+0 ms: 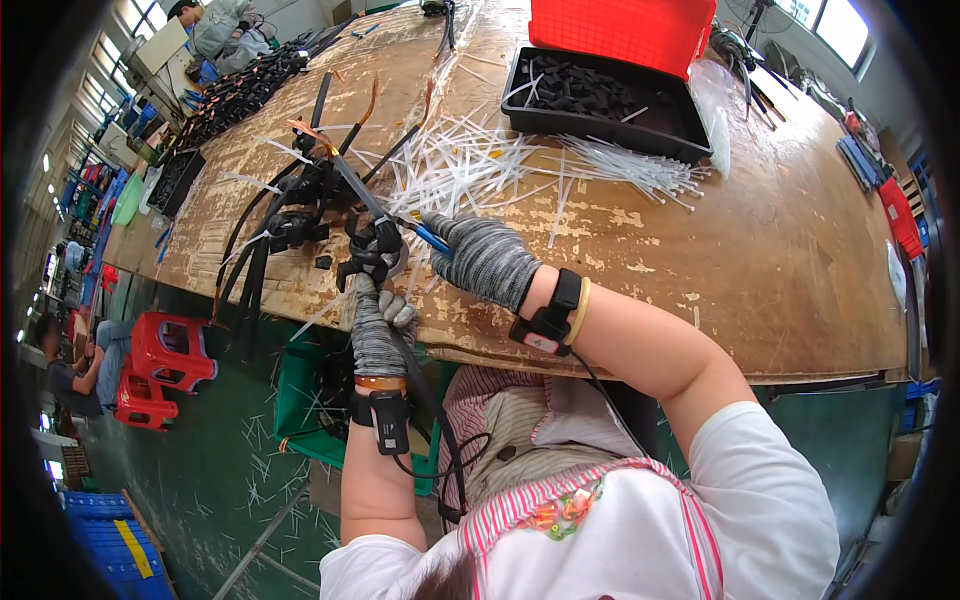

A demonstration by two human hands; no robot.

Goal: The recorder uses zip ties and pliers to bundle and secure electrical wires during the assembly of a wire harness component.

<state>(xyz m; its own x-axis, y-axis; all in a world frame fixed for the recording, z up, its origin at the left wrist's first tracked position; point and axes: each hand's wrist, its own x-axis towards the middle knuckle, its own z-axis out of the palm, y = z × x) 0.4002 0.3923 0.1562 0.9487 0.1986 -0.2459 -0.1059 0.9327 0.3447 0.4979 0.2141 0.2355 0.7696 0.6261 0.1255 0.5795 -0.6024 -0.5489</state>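
Observation:
My left hand (376, 325), in a grey striped glove, is closed around a black cable (425, 390) at the table's front edge. Just above it sits a black clamp-like part (376, 245) on the cable. My right hand (482, 258), gloved alike, grips blue-handled pliers (432, 239); their tip is close to the black part and partly hidden. Left of my hands lies a bundle of thick black cables (300, 190) with bare copper ends. A loose pile of white zip ties (460, 160) spreads beyond my right hand.
A black case (605, 125) with a red lid (625, 30) holds small black pieces. More zip ties (640, 170) lie before it. Below the table edge is a green crate (295, 390). Red stools (170, 350) and a seated person (75, 365) are at the left.

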